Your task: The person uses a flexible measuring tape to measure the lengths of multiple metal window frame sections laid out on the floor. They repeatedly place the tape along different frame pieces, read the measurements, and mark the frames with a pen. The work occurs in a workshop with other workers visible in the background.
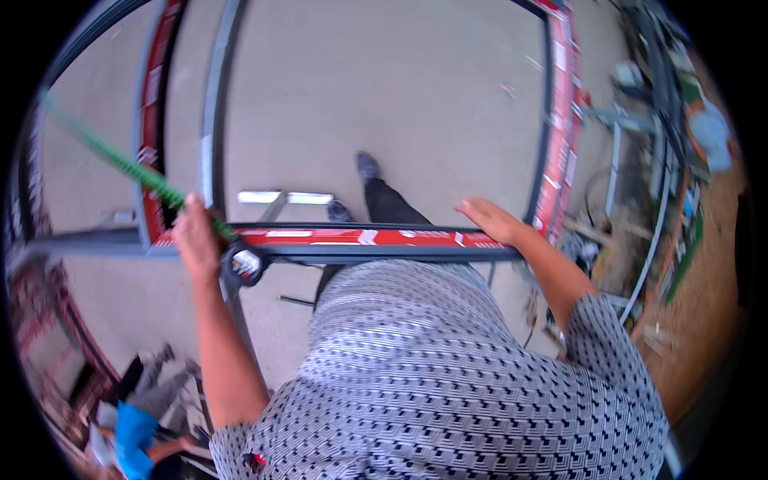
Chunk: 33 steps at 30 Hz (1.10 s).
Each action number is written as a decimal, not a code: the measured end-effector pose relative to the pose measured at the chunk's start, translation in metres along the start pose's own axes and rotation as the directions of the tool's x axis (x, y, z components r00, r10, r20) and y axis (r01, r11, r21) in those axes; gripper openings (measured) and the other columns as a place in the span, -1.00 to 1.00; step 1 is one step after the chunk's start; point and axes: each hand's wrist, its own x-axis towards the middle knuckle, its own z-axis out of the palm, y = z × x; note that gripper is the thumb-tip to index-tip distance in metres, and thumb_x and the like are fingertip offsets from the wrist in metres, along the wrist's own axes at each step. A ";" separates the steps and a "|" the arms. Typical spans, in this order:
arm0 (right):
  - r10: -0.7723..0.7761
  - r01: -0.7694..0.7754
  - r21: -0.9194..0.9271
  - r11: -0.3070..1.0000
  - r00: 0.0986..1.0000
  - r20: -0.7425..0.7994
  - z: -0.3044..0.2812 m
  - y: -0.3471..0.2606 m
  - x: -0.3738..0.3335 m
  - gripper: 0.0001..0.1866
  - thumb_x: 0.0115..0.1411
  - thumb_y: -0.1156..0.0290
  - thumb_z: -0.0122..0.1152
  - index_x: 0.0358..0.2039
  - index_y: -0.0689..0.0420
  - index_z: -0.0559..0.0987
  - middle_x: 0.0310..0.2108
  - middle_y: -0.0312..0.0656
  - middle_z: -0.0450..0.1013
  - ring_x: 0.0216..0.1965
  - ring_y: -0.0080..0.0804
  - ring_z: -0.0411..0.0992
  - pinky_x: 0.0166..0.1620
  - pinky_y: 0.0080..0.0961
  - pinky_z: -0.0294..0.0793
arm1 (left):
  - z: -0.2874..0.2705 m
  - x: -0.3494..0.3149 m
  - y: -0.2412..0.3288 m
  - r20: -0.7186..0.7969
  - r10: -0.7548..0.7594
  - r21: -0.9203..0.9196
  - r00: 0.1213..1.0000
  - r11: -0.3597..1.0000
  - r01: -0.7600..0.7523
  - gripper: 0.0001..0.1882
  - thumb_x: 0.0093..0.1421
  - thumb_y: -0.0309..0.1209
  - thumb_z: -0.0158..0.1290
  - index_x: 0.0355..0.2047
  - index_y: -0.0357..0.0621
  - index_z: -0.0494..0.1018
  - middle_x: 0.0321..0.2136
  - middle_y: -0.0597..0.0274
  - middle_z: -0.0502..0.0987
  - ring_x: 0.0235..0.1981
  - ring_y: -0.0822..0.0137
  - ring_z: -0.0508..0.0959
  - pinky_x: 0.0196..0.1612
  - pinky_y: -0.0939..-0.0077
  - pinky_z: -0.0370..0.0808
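A tape measure with a dark round case lies against the near left part of a dark metal frame, which is faced with red printed film. Its green blade stretches out to the far left, slanting over the frame's left upright bar. My left hand is closed around the blade just beside the case; the hand partly hides the blade. On the right, my right hand lies over the near right corner of the frame, fingers stretched out, holding nothing. Slight motion blur softens the scene.
Bare metal bars stand left of the frame opening. Below lies a grey concrete floor. At right are piled metal profiles and scraps by a brown board. A person in a blue shirt is at lower left.
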 end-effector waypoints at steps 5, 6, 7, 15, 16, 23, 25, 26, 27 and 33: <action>0.087 -0.094 0.106 0.990 0.994 0.066 0.008 -0.006 -0.007 -0.23 0.54 -0.24 -0.37 0.34 0.07 0.52 0.45 0.07 0.27 0.50 -0.05 0.16 0.52 -0.24 0.03 | -0.009 -0.003 0.012 0.060 0.075 0.078 0.995 0.994 -0.080 -0.27 0.52 0.10 -0.07 -0.59 -0.31 0.48 -0.73 0.23 0.43 -0.65 0.33 0.48 -0.51 0.26 0.40; 0.110 -0.113 0.052 0.992 0.993 0.053 0.005 -0.018 -0.010 -0.20 0.53 -0.28 -0.38 0.33 0.09 0.53 0.42 0.09 0.32 0.49 -0.04 0.19 0.51 -0.25 0.07 | -0.009 -0.005 0.013 0.056 0.013 0.070 0.998 0.997 -0.016 -0.26 0.51 0.12 -0.06 -0.59 -0.32 0.50 -0.73 0.16 0.47 -0.63 0.29 0.55 -0.47 0.23 0.45; 0.112 -0.114 0.052 0.992 0.993 0.047 0.004 -0.015 -0.011 -0.14 0.51 -0.34 -0.38 0.32 0.13 0.54 0.40 0.11 0.35 0.49 -0.07 0.20 0.52 -0.29 0.02 | -0.007 -0.004 0.013 0.038 0.055 0.076 0.998 0.995 -0.058 -0.26 0.50 0.13 -0.06 -0.58 -0.32 0.53 -0.71 0.06 0.50 -0.60 0.18 0.59 -0.44 0.20 0.47; 0.031 -0.027 0.108 0.994 0.999 -0.037 0.015 -0.029 0.000 -0.12 0.54 -0.28 -0.34 0.26 0.34 0.54 0.21 0.20 0.51 0.31 -0.06 0.43 0.41 -0.29 0.25 | -0.009 -0.012 0.018 -0.002 0.150 0.081 0.989 0.985 -0.150 -0.25 0.49 0.16 -0.11 -0.56 -0.29 0.54 -0.66 -0.13 0.50 -0.54 -0.19 0.56 -0.38 0.07 0.49; 0.014 -0.009 0.119 0.993 0.999 -0.041 0.018 -0.038 -0.003 -0.14 0.55 -0.26 -0.33 0.26 0.34 0.54 0.21 0.19 0.52 0.30 -0.07 0.44 0.41 -0.30 0.26 | -0.010 -0.013 0.018 -0.005 0.162 0.094 0.987 0.983 -0.161 -0.27 0.49 0.14 -0.10 -0.56 -0.29 0.53 -0.65 -0.14 0.51 -0.52 -0.21 0.55 -0.37 0.07 0.49; -0.089 0.092 0.092 0.991 0.995 -0.040 0.023 -0.073 -0.003 -0.13 0.56 -0.27 -0.39 0.30 0.31 0.50 0.26 0.16 0.48 0.35 -0.09 0.39 0.45 -0.29 0.19 | -0.010 -0.011 0.015 -0.026 0.233 0.064 0.972 0.971 -0.231 -0.24 0.49 0.17 -0.07 -0.56 -0.33 0.51 -0.67 0.01 0.48 -0.61 0.13 0.48 -0.43 0.18 0.46; -0.131 0.134 0.025 0.991 0.988 -0.084 0.015 -0.084 0.000 -0.15 0.56 -0.25 -0.40 0.34 0.28 0.47 0.32 0.12 0.43 0.40 -0.09 0.32 0.47 -0.29 0.15 | -0.011 -0.012 0.018 -0.004 0.210 0.063 0.978 0.976 -0.210 -0.25 0.49 0.16 -0.07 -0.55 -0.32 0.52 -0.66 -0.02 0.49 -0.60 0.07 0.51 -0.43 0.17 0.46; -0.167 0.165 -0.023 0.986 0.977 -0.129 0.007 -0.090 0.004 -0.17 0.57 -0.23 -0.39 0.36 0.27 0.45 0.35 0.10 0.40 0.43 -0.10 0.28 0.48 -0.30 0.13 | -0.011 -0.012 0.018 -0.007 0.216 0.061 0.976 0.975 -0.215 -0.26 0.49 0.16 -0.08 -0.55 -0.30 0.53 -0.64 -0.07 0.51 -0.56 -0.04 0.54 -0.41 0.11 0.47; -0.202 0.192 -0.074 0.979 0.964 -0.174 -0.001 -0.096 0.008 -0.19 0.58 -0.21 -0.39 0.38 0.26 0.43 0.38 0.09 0.37 0.45 -0.10 0.25 0.49 -0.31 0.11 | -0.010 -0.011 0.019 -0.011 0.221 0.060 0.975 0.974 -0.220 -0.27 0.49 0.15 -0.09 -0.56 -0.28 0.55 -0.63 -0.12 0.53 -0.52 -0.14 0.56 -0.39 0.05 0.49; -0.364 0.429 -0.039 0.902 0.711 -0.602 -0.127 -0.155 0.001 -0.23 0.58 -0.19 -0.39 0.50 0.15 0.22 0.53 -0.06 0.11 0.55 -0.18 0.01 0.55 -0.23 -0.12 | -0.009 -0.010 0.013 -0.021 0.235 0.061 0.972 0.971 -0.233 -0.26 0.49 0.17 -0.08 -0.52 -0.30 0.58 -0.66 -0.06 0.51 -0.58 -0.05 0.56 -0.43 0.14 0.49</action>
